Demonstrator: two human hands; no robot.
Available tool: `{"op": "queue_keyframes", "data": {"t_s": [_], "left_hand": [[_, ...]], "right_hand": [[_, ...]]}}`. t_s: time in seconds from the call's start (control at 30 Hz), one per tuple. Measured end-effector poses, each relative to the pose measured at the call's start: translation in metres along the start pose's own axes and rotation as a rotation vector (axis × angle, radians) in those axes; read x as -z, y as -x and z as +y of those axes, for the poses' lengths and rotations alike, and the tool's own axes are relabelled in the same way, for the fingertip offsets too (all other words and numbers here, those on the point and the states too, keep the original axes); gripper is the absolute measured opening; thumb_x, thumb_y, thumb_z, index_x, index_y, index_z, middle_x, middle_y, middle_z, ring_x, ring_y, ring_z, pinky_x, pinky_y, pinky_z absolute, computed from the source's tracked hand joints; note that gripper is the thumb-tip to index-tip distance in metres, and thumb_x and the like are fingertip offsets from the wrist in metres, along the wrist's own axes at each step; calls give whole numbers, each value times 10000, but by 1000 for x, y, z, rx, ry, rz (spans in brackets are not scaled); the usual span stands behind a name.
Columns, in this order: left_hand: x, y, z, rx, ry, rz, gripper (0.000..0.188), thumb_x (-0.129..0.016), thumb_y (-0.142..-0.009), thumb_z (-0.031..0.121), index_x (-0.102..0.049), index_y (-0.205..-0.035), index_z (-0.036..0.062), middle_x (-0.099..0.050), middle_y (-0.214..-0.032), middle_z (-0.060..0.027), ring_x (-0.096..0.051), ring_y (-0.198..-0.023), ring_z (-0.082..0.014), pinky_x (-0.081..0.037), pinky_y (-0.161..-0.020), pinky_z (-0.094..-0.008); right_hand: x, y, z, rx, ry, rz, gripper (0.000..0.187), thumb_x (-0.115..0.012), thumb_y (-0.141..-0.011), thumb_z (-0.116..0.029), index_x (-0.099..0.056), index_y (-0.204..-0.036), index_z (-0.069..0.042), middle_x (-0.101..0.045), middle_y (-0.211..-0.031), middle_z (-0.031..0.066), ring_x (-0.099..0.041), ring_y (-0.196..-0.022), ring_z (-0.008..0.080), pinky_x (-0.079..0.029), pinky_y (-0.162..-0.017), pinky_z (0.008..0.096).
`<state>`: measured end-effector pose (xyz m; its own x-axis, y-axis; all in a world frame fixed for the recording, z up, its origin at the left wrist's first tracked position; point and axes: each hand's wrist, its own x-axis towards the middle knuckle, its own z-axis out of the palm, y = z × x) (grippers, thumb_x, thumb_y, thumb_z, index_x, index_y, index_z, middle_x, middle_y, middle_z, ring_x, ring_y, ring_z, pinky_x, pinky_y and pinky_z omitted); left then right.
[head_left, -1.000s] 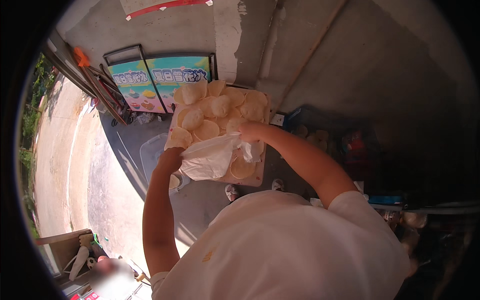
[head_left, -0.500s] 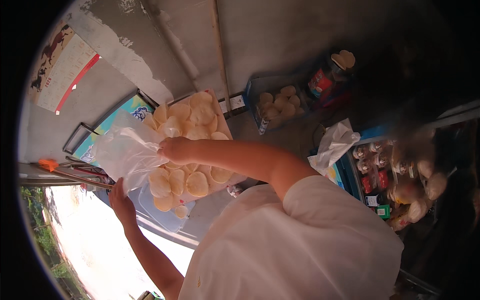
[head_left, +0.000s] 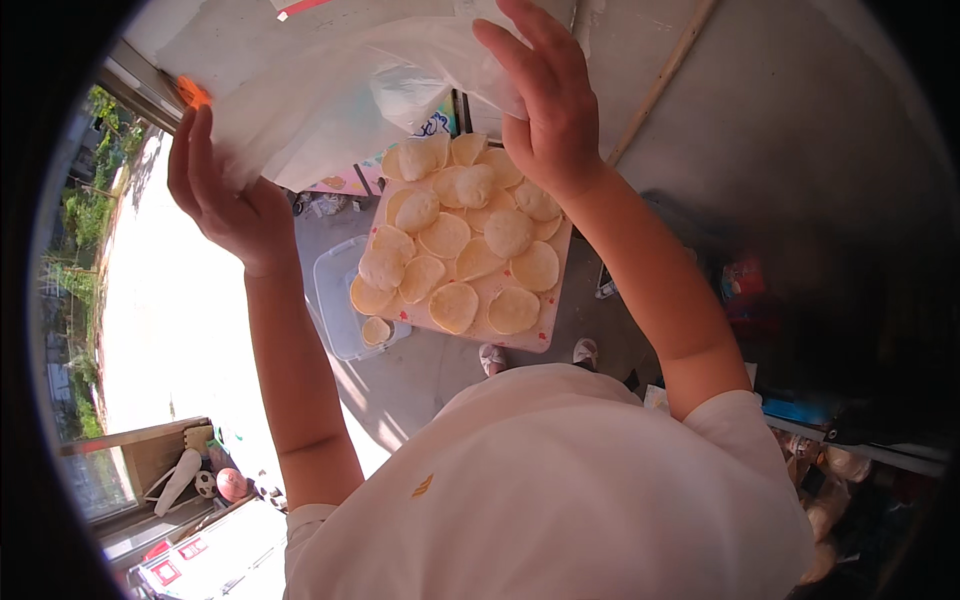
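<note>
While both hands hold the bag (head_left: 340, 95) up at twelve o'clock, left hand (head_left: 228, 205) and right hand (head_left: 545, 110) pinching its edges, it looks empty; the crackers (head_left: 465, 245) on the tray (head_left: 545, 330) remain unbagged.

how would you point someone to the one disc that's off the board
Find the pale board covered in round, flat dough discs, below the plastic bag held up by both hands. Left of it sits a clear plastic tub; one lone disc lies inside it.

A street-side food stall: board of dough rounds (head_left: 470, 250), sunlit pavement (head_left: 160, 330).
</note>
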<state>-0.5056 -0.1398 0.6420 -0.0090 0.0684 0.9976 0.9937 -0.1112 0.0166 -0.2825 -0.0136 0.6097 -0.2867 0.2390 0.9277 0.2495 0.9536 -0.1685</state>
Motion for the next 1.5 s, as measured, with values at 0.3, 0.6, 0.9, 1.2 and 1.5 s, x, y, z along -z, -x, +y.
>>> {"op": "queue_keyframes", "data": {"t_s": [0.3,0.6,0.9,1.2,1.5], "left_hand": [[53,254,-36,614,37,-1808,331,-523,-763,44,-677,-1043,132,-667,-1001,-118,-633,-956,-298,-501,-807,-420],[15,19,-12,570,413,46,333,-483,-761,-71,-646,-1041,4,-676,-970,-83,-652,-865,-194,-515,-793,-286],[70,269,-28,699,163,-1501,188,-658,-739,157,-690,-915,98,-666,-913,-156,-623,-899,-353,-495,-771,-418],[3,77,-33,566,149,-368,268,-540,-799,-44,-559,-1043,64,-654,-1029,-152,-634,-948,-332,-517,-776,-386],[38,200,-41,501,-59,-1466,307,-538,-780,56,-640,-1058,134,-660,-903,-136,-634,-877,-329,-499,-767,-424]], "right_hand": [[-42,193,39,-718,-106,-1699,394,-477,-800,-112,-606,-1167,-50,-620,-1134,182,-584,-1072,330,-435,-934,394],[-18,-11,-10,-358,-537,87,291,-505,-827,-26,-589,-1106,-24,-625,-1060,117,-595,-1012,237,-467,-887,338],[-40,233,31,-693,-201,-1467,386,-478,-907,-345,-628,-1038,-15,-632,-998,226,-595,-972,371,-452,-830,422],[-35,41,29,-333,-152,-383,378,-525,-890,-204,-518,-1213,-8,-531,-1221,232,-506,-1145,355,-411,-949,404],[-47,150,38,-362,-65,-1384,625,-665,-768,-233,-424,-1314,-47,-552,-1194,222,-517,-1122,368,-433,-930,446]]}}
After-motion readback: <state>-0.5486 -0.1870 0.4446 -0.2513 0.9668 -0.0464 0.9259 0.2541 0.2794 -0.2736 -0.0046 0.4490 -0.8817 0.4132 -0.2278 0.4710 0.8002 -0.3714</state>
